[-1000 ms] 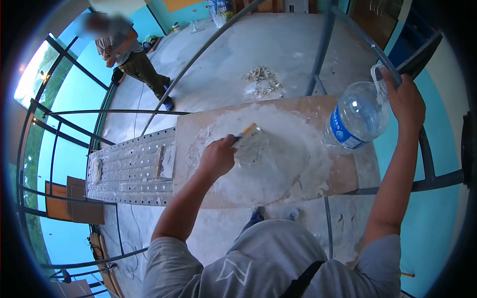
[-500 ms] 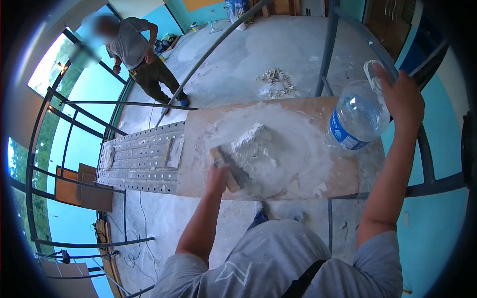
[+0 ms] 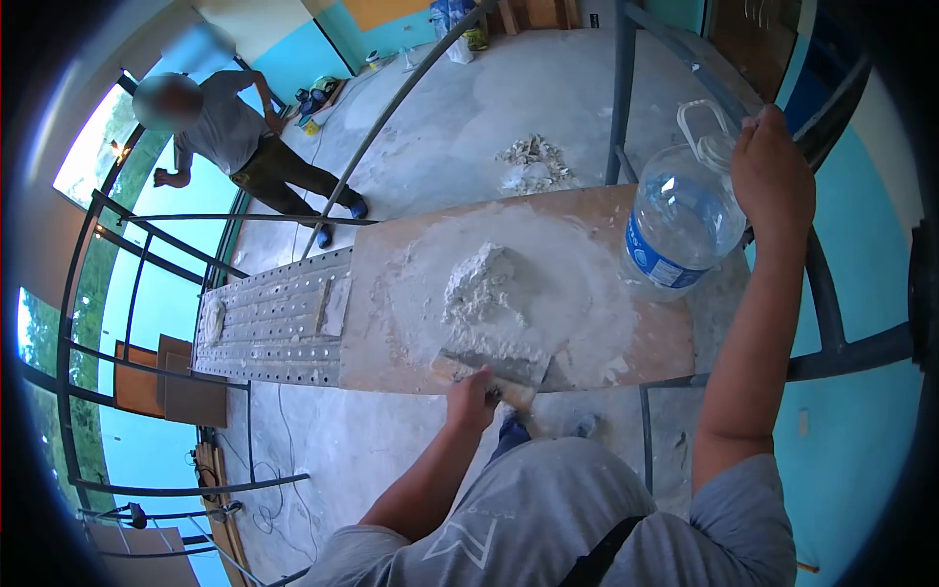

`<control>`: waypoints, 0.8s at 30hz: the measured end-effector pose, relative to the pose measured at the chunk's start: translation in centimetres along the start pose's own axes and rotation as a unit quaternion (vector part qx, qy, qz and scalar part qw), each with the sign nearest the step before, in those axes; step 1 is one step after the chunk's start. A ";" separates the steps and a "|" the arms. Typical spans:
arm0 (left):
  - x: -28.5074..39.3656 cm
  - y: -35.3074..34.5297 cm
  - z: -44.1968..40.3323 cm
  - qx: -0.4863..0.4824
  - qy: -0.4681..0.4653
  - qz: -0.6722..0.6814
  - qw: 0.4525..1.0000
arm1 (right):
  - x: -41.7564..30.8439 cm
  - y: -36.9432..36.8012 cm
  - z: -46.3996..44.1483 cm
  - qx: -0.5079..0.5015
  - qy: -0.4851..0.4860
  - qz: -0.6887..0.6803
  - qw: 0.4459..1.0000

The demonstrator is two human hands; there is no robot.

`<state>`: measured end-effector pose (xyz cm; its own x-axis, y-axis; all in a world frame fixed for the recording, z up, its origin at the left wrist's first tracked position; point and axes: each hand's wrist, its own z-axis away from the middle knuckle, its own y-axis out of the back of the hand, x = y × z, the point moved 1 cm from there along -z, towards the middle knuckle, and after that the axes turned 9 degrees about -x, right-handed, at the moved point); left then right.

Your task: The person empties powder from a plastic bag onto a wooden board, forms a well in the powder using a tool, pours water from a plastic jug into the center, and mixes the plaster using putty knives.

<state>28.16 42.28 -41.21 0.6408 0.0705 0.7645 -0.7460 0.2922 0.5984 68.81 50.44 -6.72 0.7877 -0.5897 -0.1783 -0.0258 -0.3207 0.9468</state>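
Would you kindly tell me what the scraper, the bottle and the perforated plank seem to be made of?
Scraper: the flat, dull grey blade looks like metal; the pale tan handle is probably wood, its grain too small to see.
Bottle: most likely clear plastic, glossy, see-through with bright highlights.
Perforated plank: apparently metal, grey with rows of holes; which metal, I can't tell.

Bottle label [image 3: 660, 256] — illegible; shirt [image 3: 558, 489] — white angular logo [image 3: 462, 544].
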 end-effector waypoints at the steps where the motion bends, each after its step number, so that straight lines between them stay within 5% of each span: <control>1: 1.5 -0.1 -1.2 0.012 0.028 0.012 0.999 | 0.0 -0.1 0.0 -0.002 0.004 0.009 1.000; 2: 3.1 -0.2 -2.4 0.025 0.056 0.026 0.998 | 0.0 -0.2 0.0 0.008 0.011 0.014 1.000; 3: 4.2 -0.3 -4.3 0.058 0.147 0.257 0.953 | 0.2 -0.5 -0.1 0.019 0.019 0.019 0.999; 4: 5.0 -0.2 -5.8 0.087 0.227 0.472 0.847 | 0.3 -0.6 -0.1 0.025 0.024 0.022 0.999; 7: 5.3 1.5 -9.3 0.117 0.171 0.578 0.789 | 0.4 -0.6 -0.1 0.032 0.036 0.034 0.998; 10: 7.0 5.6 -9.8 0.105 0.161 0.558 0.807 | 0.1 0.1 0.3 -0.003 0.034 0.031 0.999; 12: 4.0 7.3 -9.1 0.090 0.127 0.409 0.899 | 0.1 0.2 0.5 0.004 0.034 0.033 0.999; 15: -1.6 9.5 -8.0 0.095 0.133 0.326 0.931 | 0.4 -0.8 -0.4 0.021 0.026 0.035 0.999; 18: -9.9 12.2 -10.4 0.003 0.113 0.055 0.992 | 0.2 -0.8 -0.1 0.035 0.007 0.038 0.999; 21: -7.3 13.6 -13.8 -0.063 0.068 -0.185 0.978 | -0.1 -0.9 0.0 0.057 0.003 0.042 0.997; 24: -2.1 13.0 -18.5 -0.015 0.118 0.011 0.993 | -0.3 -1.0 0.0 0.068 -0.002 0.052 0.996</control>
<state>20.46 63.59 -39.52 0.6510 0.2975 0.6983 -0.7573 0.3169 0.5710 68.64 50.93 -7.61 0.7738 -0.6280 -0.0828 -0.1903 -0.3551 0.9152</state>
